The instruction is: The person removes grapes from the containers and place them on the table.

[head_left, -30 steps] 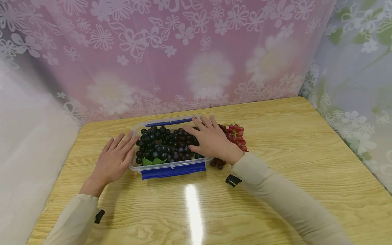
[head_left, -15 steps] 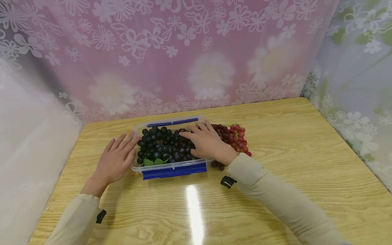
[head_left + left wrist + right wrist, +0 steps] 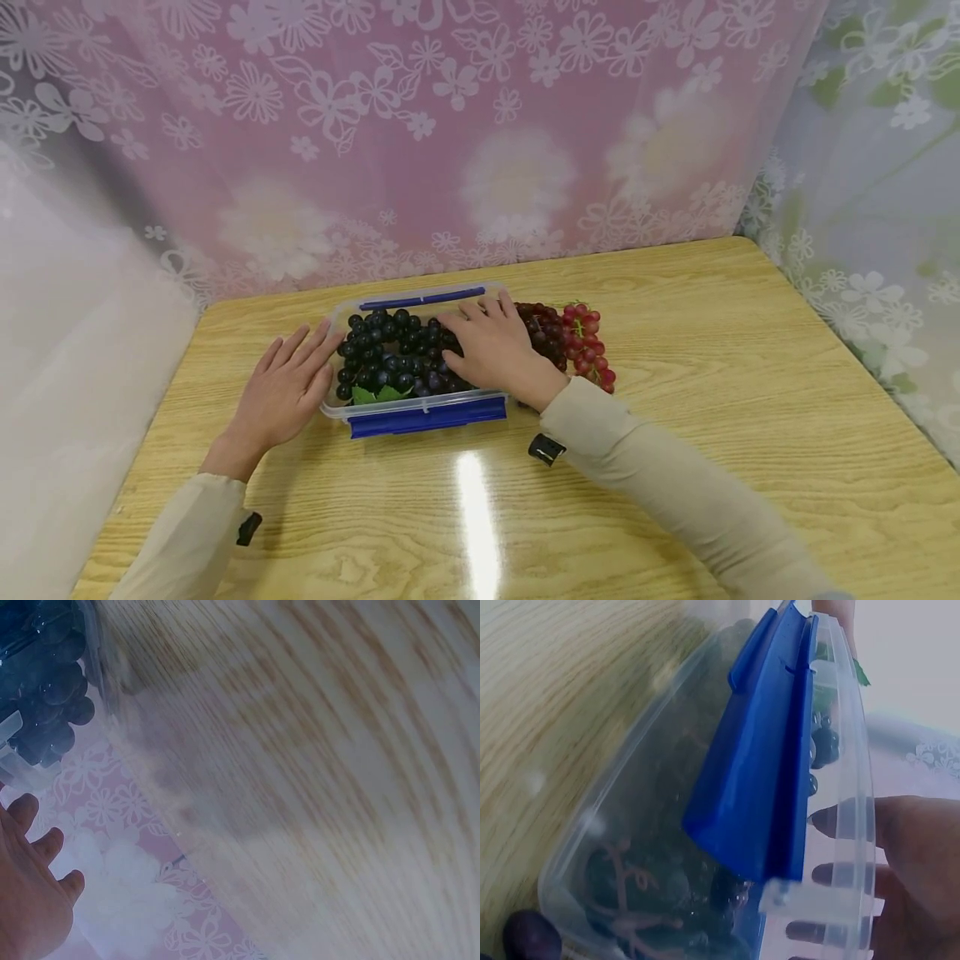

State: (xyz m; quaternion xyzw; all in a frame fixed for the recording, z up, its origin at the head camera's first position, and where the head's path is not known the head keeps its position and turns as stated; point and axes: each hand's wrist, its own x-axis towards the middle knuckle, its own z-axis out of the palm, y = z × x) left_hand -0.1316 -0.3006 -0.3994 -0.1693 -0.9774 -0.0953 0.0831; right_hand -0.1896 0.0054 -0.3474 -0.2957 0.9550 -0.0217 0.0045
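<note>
A clear plastic container [image 3: 457,398] with blue latches [image 3: 427,417] stands on the table, filled with bunches of black grapes [image 3: 367,342] and a green leaf [image 3: 381,395]. My left hand [image 3: 277,400] lies flat along its left end, straight fingers at the rim. Over the right part of the container, my right hand [image 3: 495,346] spreads its fingers on the grapes and hides those beneath. In the right wrist view, fingers [image 3: 900,817] reach inside past the clear wall, with the long blue latch [image 3: 750,765] hanging down outside.
Right of the container lie dark red grapes [image 3: 546,329] and a bunch of bright red grapes [image 3: 588,350] on the wooden table [image 3: 712,358]. A loose dark grape [image 3: 531,935] shows beside the container's base. A pink flowered curtain [image 3: 375,167] hangs behind the table.
My right hand has shifted left across the grapes, uncovering more of the red grapes at the right. The left hand keeps its place at the container's left end.
</note>
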